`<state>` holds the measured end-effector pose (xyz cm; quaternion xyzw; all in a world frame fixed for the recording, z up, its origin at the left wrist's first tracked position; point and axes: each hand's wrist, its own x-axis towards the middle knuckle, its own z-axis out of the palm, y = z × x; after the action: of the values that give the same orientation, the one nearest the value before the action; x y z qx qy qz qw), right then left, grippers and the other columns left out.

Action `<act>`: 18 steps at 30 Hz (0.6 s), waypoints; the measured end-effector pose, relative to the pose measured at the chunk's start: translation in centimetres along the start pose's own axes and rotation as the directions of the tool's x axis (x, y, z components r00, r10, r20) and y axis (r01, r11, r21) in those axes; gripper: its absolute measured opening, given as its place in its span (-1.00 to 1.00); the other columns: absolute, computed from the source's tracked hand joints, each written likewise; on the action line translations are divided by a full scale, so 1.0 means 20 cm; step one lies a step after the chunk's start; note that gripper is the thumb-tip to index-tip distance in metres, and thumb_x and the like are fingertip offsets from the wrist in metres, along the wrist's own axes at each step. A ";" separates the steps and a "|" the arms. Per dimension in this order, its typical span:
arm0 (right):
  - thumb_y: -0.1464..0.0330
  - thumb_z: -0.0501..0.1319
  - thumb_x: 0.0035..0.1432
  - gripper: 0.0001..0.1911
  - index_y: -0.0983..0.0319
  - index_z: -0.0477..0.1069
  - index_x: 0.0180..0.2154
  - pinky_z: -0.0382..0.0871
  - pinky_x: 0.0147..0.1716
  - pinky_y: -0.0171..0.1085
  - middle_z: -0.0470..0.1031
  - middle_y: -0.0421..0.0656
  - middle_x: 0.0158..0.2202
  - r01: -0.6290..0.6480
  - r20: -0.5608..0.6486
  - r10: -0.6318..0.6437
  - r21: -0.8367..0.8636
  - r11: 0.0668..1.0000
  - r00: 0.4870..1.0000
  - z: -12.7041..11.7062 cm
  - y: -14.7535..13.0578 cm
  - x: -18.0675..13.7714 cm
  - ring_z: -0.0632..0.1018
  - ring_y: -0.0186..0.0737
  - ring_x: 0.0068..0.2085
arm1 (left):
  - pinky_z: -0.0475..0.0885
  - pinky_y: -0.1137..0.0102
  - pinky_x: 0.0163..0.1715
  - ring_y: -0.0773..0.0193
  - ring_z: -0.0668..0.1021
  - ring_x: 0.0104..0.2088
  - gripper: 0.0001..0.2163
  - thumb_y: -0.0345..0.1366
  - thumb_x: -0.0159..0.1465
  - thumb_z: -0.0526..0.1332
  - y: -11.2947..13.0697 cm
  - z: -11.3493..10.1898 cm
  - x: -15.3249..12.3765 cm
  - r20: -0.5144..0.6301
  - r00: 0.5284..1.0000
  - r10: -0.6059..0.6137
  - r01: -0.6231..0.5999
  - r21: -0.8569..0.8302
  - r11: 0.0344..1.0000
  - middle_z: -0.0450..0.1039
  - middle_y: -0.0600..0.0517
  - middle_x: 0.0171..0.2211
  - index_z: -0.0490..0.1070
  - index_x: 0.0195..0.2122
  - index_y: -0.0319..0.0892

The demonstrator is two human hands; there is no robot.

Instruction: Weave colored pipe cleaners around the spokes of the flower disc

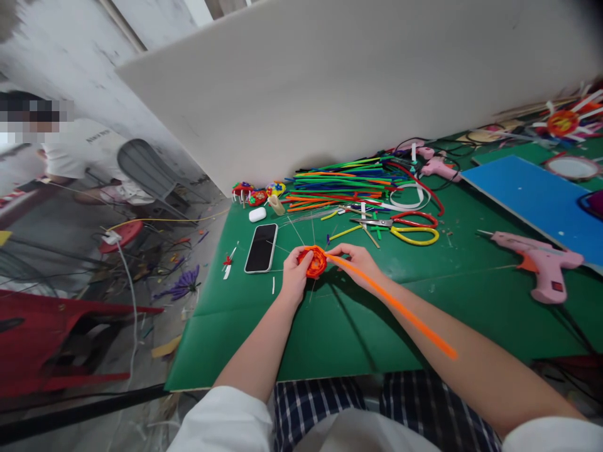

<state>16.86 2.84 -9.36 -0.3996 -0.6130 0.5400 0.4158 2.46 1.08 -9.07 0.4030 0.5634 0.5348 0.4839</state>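
Note:
My left hand is closed around a small round orange woven piece with thin wire spokes sticking out of it. My right hand pinches the same piece from the right side. A long orange strip runs from the piece over my right forearm toward me. Both hands hover just above the green table mat.
A black phone and a white earbud case lie left of my hands. Behind are a pile of coloured strips, red scissors and yellow scissors. A pink glue gun and a blue board sit right. A person sits far left.

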 end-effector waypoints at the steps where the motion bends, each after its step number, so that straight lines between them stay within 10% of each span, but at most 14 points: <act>1: 0.22 0.12 -0.09 -0.74 0.25 0.41 -0.39 0.30 -0.50 -0.37 0.42 -0.17 -0.44 0.003 -0.017 -0.003 -0.020 1.000 1.000 0.00 0.00 0.00 0.40 -0.34 -0.44 | 0.31 0.54 -0.73 0.42 0.41 -0.62 -0.75 -0.21 0.01 0.15 -0.01 0.00 0.00 0.003 1.000 0.003 -0.003 0.001 1.000 0.37 0.05 -0.47 0.27 -0.31 -0.22; 18: 0.25 0.20 -0.20 -0.80 0.28 0.34 -0.53 0.33 -0.53 -0.35 0.37 -0.22 -0.54 -0.022 0.039 0.020 0.044 0.999 0.999 -0.03 0.00 0.03 0.38 -0.37 -0.50 | 0.33 0.44 -0.35 0.37 0.43 -0.39 -0.82 -0.27 0.02 0.15 -0.04 -0.02 0.02 0.044 0.987 0.154 -0.158 0.127 0.979 0.39 0.03 -0.40 0.31 -0.35 -0.22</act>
<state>17.23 3.53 -9.27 -0.3862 -0.6045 0.5656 0.4069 2.11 1.23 -9.94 0.4859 0.5554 0.5261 0.4226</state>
